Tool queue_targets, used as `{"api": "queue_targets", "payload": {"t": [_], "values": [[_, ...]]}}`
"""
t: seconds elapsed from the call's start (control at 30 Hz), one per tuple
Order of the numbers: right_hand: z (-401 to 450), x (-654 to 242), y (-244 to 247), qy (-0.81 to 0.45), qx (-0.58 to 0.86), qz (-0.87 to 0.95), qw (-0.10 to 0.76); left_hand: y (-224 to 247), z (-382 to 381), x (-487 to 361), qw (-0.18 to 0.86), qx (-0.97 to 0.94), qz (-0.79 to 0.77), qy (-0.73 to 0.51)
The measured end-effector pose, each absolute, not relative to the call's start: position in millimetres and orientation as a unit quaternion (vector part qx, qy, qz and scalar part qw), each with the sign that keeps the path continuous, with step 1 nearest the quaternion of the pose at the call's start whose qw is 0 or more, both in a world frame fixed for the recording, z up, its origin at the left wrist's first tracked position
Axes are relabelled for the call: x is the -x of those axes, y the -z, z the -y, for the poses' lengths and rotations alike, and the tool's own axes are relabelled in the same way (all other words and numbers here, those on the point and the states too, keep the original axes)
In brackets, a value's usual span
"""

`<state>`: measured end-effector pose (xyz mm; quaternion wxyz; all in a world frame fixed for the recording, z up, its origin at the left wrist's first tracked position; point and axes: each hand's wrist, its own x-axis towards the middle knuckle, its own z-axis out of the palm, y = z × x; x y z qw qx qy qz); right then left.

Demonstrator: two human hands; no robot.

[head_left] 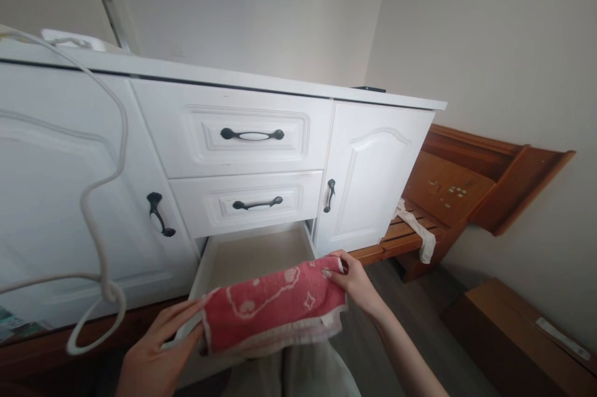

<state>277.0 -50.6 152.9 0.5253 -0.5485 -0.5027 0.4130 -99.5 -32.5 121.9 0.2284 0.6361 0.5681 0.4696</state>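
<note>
A folded red towel (275,300) with pale line patterns and a whitish underside stretches between my hands. My left hand (161,341) grips its left end, thumb below and fingers on top. At the other end, my right hand (349,282) pinches the upper right corner, thumb on the red face. Behind and below the towel is a pulled-out white drawer (256,254), its bare pale bottom partly showing. The towel hides the drawer's front part.
Two closed drawers with dark handles (252,134) sit above the open one in a white cabinet (382,167). A white cable (88,210) hangs at left. On the right are a wooden bench (466,191) with a white cloth (417,232) and a cardboard box (527,328).
</note>
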Motion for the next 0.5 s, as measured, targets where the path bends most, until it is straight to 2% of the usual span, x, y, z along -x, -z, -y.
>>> {"api": "queue_targets", "payload": {"t": [0.1,0.17,0.33,0.43,0.5], "values": [[18.3,-280.4,-136.9,-0.364,0.562,0.490,0.559,-132.3,-1.2,84.6,0.287,-0.612,-0.581,-0.453],[9.0,-280.5,-130.7,-0.375,0.548,0.462,0.587,-136.2,-13.2,81.0,0.295,-0.598,-0.596,-0.446],[16.6,-282.7,-129.8,-0.538,0.477,0.378,0.583,-129.4,-26.4,95.9,0.246,-0.613,-0.608,-0.441],[22.3,-290.1,-129.8,-0.606,0.423,0.357,0.571,-118.6,-31.1,105.0,0.329,-0.618,-0.586,-0.410],[23.0,-296.2,-127.8,-0.631,0.389,0.363,0.565,-114.8,-31.9,106.0,0.338,-0.613,-0.604,-0.382]]}}
